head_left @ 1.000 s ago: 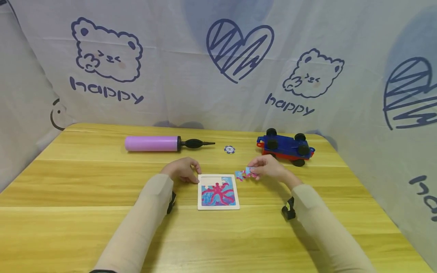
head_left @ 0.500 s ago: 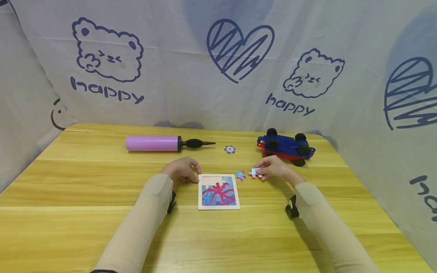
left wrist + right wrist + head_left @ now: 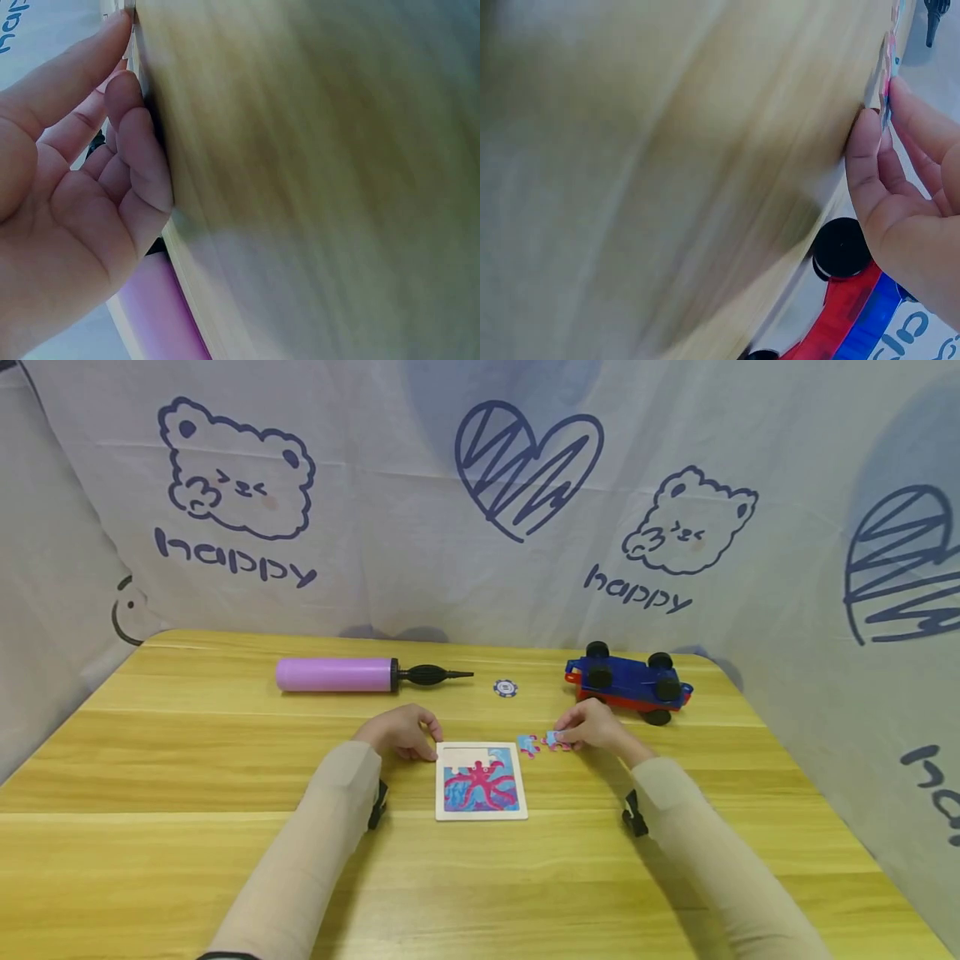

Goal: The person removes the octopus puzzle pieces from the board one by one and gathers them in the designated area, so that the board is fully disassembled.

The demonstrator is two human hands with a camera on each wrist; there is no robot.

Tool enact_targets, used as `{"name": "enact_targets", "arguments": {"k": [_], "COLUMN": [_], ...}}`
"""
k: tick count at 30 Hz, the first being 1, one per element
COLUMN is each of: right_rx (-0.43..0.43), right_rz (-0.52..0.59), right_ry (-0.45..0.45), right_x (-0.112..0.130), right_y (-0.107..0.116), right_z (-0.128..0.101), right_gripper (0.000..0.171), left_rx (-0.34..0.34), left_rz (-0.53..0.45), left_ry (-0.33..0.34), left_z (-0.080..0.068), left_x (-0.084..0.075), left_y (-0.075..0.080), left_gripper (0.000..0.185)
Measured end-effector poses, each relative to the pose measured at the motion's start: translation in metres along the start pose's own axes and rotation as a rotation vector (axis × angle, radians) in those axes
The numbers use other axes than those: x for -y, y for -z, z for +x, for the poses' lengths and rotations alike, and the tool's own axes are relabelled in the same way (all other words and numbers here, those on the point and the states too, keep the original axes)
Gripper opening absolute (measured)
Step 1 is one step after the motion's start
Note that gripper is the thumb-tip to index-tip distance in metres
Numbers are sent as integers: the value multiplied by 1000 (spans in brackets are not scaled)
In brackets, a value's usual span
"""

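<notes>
One wooden table [image 3: 150, 827] fills the lower half of the head view, and on it lie one pink air pump [image 3: 352, 675] at upper centre-left, one blue and red toy car [image 3: 628, 681] on its back at upper right with four black wheels up, one square puzzle board [image 3: 480, 782] at centre, two loose puzzle pieces and one small round chip [image 3: 506, 688] between pump and car. Two hands are in view. The left hand [image 3: 399, 732] rests on the table at the board's upper left corner, fingers loosely curled and touching the frame, holding nothing. The right hand [image 3: 596, 727] sits just right of the board, below the car, its fingertips pinching one puzzle piece [image 3: 556, 740] against the table. The other loose piece [image 3: 528, 745] lies between that one and the board, just beside both. The board shows a pink octopus on blue, with a bare pale strip along its top edge. The held piece is light blue with pink marks.
</notes>
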State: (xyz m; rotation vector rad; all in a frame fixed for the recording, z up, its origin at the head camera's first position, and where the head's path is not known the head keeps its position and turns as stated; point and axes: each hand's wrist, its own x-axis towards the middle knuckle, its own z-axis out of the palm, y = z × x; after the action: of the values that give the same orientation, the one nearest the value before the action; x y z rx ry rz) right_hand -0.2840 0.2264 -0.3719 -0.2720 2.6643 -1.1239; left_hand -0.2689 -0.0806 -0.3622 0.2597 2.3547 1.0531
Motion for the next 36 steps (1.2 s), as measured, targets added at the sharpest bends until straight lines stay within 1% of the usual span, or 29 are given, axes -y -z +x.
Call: {"name": "enact_targets", "arguments": {"k": [6,14,19,23,26,31,34,36], "right_rx": [-25,-39,-46,-51,-52,-64,-68,-58], "right_rz": [-14,-36,-89,-109,-99,-96,-71,-49], "right_ry": [-12,5,29,36,28,55,67,92], "right_x": [2,4,5,5,6,10,12,14], "right_y": [-3,-4,-5,-4,-4,-3,-3,-4], "right_z": [0,-1,-2,-2,-3,-4,-2,-1], "right_gripper": [8,9,10,10,10,10,11,12], "left_rx": [-2,-4,-6,-7,-7,-8,-6,-4], "left_rz": [12,20,17,14,13,11,12,15], "left_ry": [-5,-11,-8,-3,0,2,3,6], "left_z": [0,-1,-1,0,1,1,1,2], "left_x": [-1,-3,-2,-2,-2,-2,-1,0], "left_y": [0,0,-1,-1,-1,-1,-1,-1], "left_gripper": [18,17,17,18,17,18,18,18]}}
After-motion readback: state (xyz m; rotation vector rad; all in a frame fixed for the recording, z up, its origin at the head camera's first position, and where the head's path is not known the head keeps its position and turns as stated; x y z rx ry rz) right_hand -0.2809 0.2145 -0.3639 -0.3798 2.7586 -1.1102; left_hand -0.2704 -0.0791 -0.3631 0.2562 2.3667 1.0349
